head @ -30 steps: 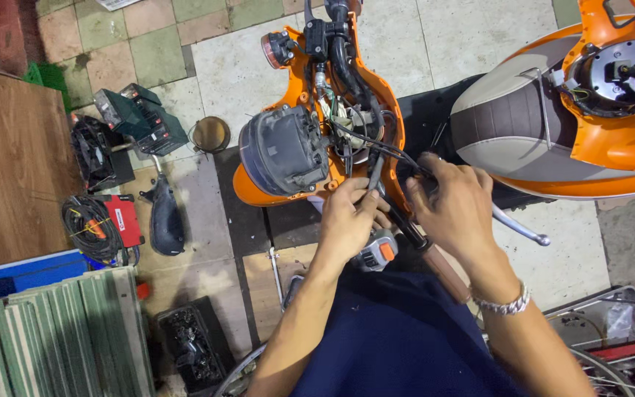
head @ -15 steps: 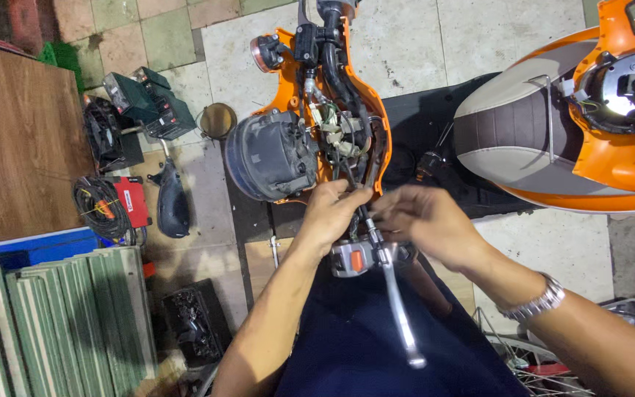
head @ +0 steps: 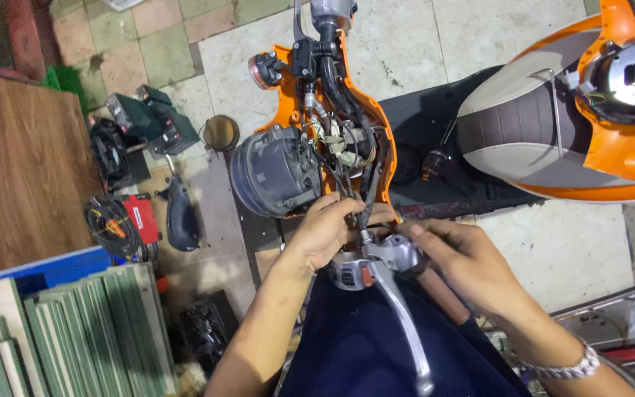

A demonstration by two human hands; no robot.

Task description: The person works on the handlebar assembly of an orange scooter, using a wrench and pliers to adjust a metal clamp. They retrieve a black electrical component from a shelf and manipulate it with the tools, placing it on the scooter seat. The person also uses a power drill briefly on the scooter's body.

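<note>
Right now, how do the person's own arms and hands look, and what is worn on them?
Both forearms are bare, with no sleeves in view and no gloves on the hands. The left hand wears no ring, band or watch that shows. At the wrist behind the right hand sits a silver metal link bracelet, or perhaps a watch band; no dial shows. No markings or tattoos are visible.

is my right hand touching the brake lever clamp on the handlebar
Touching. The head view shows the right hand with its fingers resting on the silver brake lever clamp.
</note>
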